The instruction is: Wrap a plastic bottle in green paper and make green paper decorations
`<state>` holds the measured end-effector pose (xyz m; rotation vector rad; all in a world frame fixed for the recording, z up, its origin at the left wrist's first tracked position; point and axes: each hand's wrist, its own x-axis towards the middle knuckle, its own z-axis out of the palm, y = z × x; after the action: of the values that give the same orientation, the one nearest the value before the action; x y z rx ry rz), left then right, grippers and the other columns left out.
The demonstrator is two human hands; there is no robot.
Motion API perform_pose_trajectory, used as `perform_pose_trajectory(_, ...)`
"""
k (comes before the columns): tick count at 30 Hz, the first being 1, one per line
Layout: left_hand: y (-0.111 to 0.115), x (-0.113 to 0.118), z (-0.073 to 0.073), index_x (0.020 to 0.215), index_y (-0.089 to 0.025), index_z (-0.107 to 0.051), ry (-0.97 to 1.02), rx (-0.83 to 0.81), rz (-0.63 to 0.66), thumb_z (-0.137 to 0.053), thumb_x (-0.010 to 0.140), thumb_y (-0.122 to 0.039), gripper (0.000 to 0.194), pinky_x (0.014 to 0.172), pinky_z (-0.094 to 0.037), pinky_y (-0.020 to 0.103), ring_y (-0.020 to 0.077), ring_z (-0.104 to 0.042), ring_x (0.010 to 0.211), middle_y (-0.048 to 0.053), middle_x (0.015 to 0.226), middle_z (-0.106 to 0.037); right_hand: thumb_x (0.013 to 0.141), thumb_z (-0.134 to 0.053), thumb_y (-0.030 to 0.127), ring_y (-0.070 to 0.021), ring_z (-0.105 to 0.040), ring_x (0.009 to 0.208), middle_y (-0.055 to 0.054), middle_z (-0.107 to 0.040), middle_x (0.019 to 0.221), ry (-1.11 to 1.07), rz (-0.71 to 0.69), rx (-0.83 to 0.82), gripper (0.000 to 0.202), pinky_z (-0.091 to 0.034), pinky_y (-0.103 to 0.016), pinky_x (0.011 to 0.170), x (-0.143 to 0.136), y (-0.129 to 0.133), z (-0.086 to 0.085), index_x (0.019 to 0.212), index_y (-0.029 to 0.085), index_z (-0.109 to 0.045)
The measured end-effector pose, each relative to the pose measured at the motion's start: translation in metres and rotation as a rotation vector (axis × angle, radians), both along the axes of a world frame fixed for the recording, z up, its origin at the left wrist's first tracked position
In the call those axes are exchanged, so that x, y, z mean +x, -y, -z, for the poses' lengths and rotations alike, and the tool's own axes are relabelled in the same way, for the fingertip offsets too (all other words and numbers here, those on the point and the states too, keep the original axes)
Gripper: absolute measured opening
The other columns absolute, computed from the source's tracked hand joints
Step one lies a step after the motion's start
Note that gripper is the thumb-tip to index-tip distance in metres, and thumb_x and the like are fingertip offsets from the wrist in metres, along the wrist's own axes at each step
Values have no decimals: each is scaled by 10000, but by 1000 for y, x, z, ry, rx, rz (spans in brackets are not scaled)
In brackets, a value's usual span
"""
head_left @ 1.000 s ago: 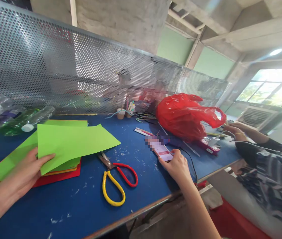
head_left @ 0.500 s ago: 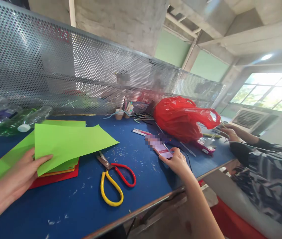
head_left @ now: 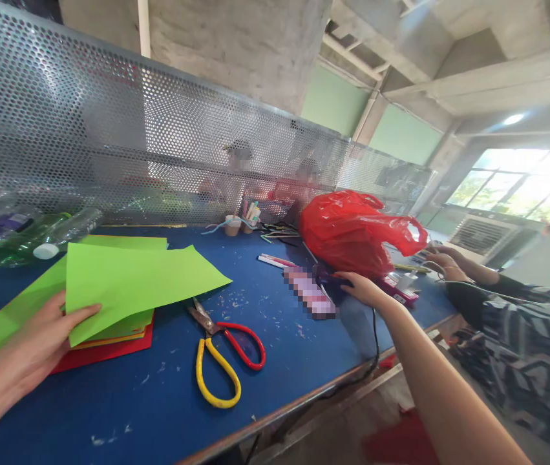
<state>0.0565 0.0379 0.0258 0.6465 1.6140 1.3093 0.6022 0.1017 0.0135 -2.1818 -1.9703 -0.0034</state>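
Note:
My left hand [head_left: 59, 329] pinches a bright green sheet of paper [head_left: 134, 281] between thumb and fingers, above a stack of green, yellow and red paper [head_left: 124, 349]. Just right of the sheet lie scissors [head_left: 211, 329] with one yellow and one red handle, their blade tips hidden under the paper. Farther right, my right hand [head_left: 364, 289] closes its fingers on a dark tool [head_left: 326, 279] with a black cord; the tool's kind is hard to make out. A phone [head_left: 308, 294] with a blurred pinkish screen lies beside that hand.
A red plastic bag [head_left: 347, 232] stands behind my right hand. Plastic bottles [head_left: 56, 232] lie at the left, and cups with pens [head_left: 233, 225] stand by the perforated metal screen [head_left: 182, 135]. At the right, another person's hands [head_left: 449, 263] hold a pale cord.
My right hand has let go of the phone, which now lies on the table, and has moved right and up to the dark corded tool. My left hand keeps the green sheet.

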Motion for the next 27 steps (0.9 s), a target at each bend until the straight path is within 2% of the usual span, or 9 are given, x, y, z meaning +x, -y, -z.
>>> perform_pose_trajectory(4, -4, -4, 5, 1102, -198, -604, 11, 7, 9, -629, 762, -30, 380, 955, -457, 343, 242, -549, 1169, 85, 1249, -625, 816, -494, 148, -249, -550, 1158, -119, -608, 1252, -5, -40, 81, 397, -384, -380, 1008, 4, 27, -17, 1198, 127, -602)
perform_pose_trajectory(8, -8, -10, 13, 1087, -220, -606, 20, 24, 40, -612, 786, -57, 342, 999, -407, 358, 232, -521, 1203, 61, 1253, -627, 847, -484, 222, -242, -536, 1176, -85, -586, 1285, -57, -124, 167, 420, -393, -381, 1011, -27, 55, -27, 1257, 188, -568)
perform_pose_trajectory(11, -8, -12, 14, 1139, -208, -585, -2, 16, 44, -611, 796, -59, 375, 1014, -388, 353, 236, -505, 1217, 90, 1340, -548, 877, -462, 264, -214, -589, 1082, -66, -632, 1183, -129, -271, 134, 395, -451, -334, 948, -74, 72, -17, 1254, 226, -575)
perform_pose_trajectory(15, -5, -7, 10, 1256, -220, -526, 11, 12, 53, -587, 820, -63, 467, 1025, -370, 363, 240, -465, 1249, 92, 1383, -503, 900, -422, 228, -199, -582, 1085, -78, -619, 1184, -145, -395, 124, 380, -436, -327, 968, -130, 83, 9, 1245, 225, -581)
perform_pose_trajectory(18, -3, -4, 6, 1307, -234, -488, 30, -7, 37, -590, 820, -65, 526, 1017, -386, 345, 232, -440, 1267, 83, 1393, -487, 912, -425, 239, -205, -581, 1063, -78, -631, 1154, -101, -413, 127, 369, -435, -352, 962, -150, 85, 25, 1249, 227, -576)
perform_pose_trajectory(20, -3, -3, 5, 1303, -229, -496, 27, -8, 26, -593, 810, -55, 532, 1010, -395, 339, 230, -446, 1263, 84, 1385, -494, 914, -449, 276, -212, -577, 1057, -65, -641, 1139, -60, -414, 131, 349, -423, -369, 969, -151, 84, 29, 1234, 251, -586)
perform_pose_trajectory(23, -4, -4, 7, 1278, -238, -519, 31, -4, 27, -601, 802, -66, 513, 1012, -392, 364, 232, -476, 1243, 73, 1366, -519, 913, -460, 352, -219, -566, 1052, -58, -640, 1125, -29, -325, 201, 308, -412, -375, 960, -133, 79, 28, 1155, 275, -633)
perform_pose_trajectory(25, -5, -5, 8, 1254, -237, -536, 29, -7, 27, -605, 800, -73, 488, 1017, -383, 377, 233, -483, 1239, 70, 1361, -526, 899, -461, 398, -246, -547, 1076, -93, -618, 1144, -19, -128, 288, 343, -406, -392, 950, -111, 72, 24, 1157, 238, -622)
perform_pose_trajectory(27, -7, -6, 9, 1217, -224, -559, 19, -11, 20, -607, 794, -69, 453, 1023, -374, 384, 234, -483, 1240, 73, 1350, -538, 810, -560, 507, -297, -529, 1098, -138, -584, 1171, 13, 86, 293, 567, -389, -443, 948, -87, 65, 21, 1286, 204, -505)
